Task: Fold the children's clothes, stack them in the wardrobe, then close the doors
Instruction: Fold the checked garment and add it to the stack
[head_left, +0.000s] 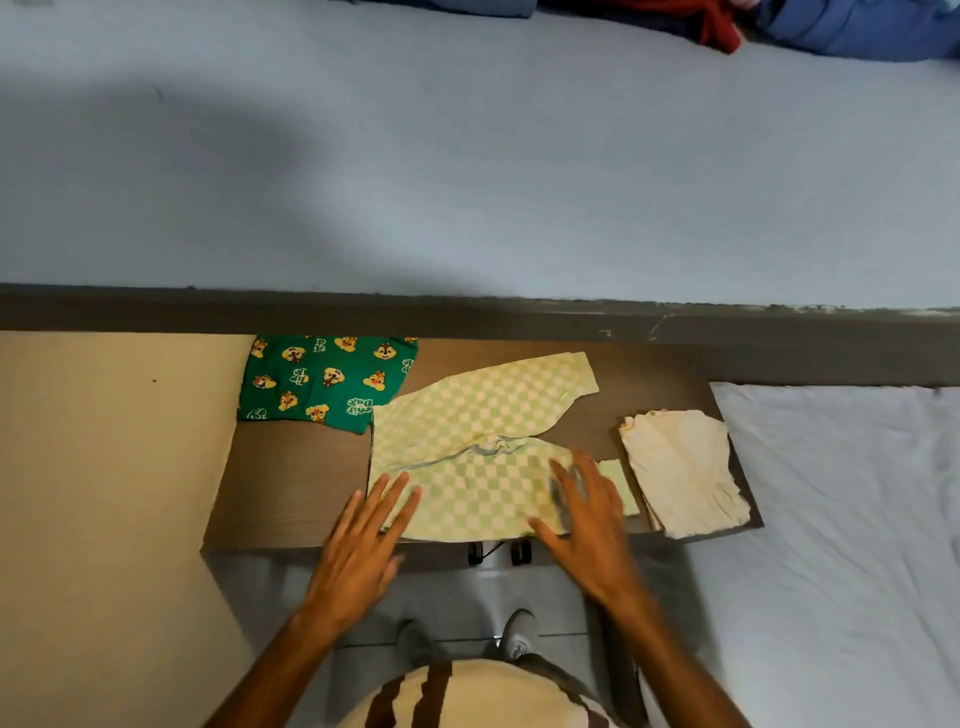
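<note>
A pale green checkered garment (467, 436) lies partly folded on a brown table (291, 473), one sleeve or leg reaching up to the right. My left hand (363, 540) rests flat, fingers spread, on its lower left corner. At the garment's lower right edge my right hand (582, 514) hovers or presses, fingers apart and blurred. A folded green cartoon-print piece (322, 382) lies at the table's back left. A folded cream garment (680, 467) sits to the right. The wardrobe is out of view.
A beige panel (104, 467) borders the table on the left. A white sheet (841, 519) covers a surface on the right. Beyond a dark ledge (467, 312) stretches a blue-grey bed with blue and red clothes (779, 26) at its far edge. My feet stand below the table.
</note>
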